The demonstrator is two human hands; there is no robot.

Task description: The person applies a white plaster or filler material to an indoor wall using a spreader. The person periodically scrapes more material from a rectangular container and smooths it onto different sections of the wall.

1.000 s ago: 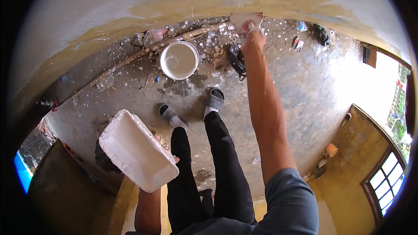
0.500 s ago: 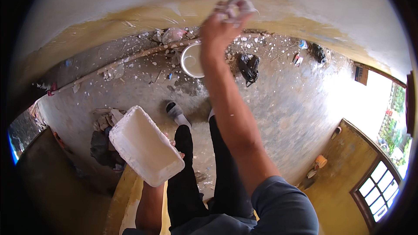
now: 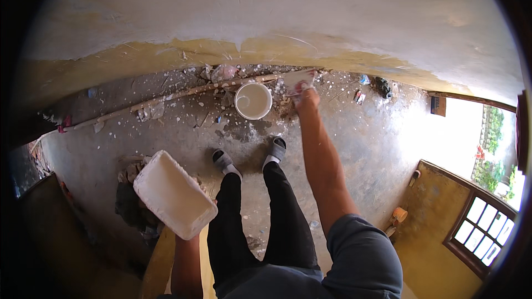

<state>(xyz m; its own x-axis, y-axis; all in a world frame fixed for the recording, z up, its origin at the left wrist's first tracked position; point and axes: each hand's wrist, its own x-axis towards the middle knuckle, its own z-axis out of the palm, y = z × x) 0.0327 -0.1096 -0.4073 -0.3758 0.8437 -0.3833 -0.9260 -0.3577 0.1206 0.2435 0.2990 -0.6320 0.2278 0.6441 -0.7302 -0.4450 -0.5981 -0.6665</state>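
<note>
My left hand (image 3: 214, 204), mostly hidden, grips a white plastic tray (image 3: 174, 187) coated in pale paste, low on the left. My right hand (image 3: 306, 95) reaches forward, closed on a flat scraper (image 3: 295, 80) smeared with paste and blurred, near the bottom edge of the wall (image 3: 266, 11). That wall is coated white over yellow paint, with yellow showing along its lower band. Left of the scraper, a white bucket (image 3: 253, 115) with pale contents stands on the floor (image 3: 354, 149), beyond my feet in grey sandals.
A long wooden pole (image 3: 138, 106) lies along the wall among flakes, plastic bags (image 3: 383, 87) and scraps. Crumpled dark cloth (image 3: 128, 210) lies at the left. At the right are a bright doorway (image 3: 463, 127), a barred window (image 3: 483, 227) and a small orange container (image 3: 399, 215) by the yellow side wall.
My right hand and scraper swept high across the white wall half a second ago and are now lower and further right. The view has shifted, showing more wall above.
</note>
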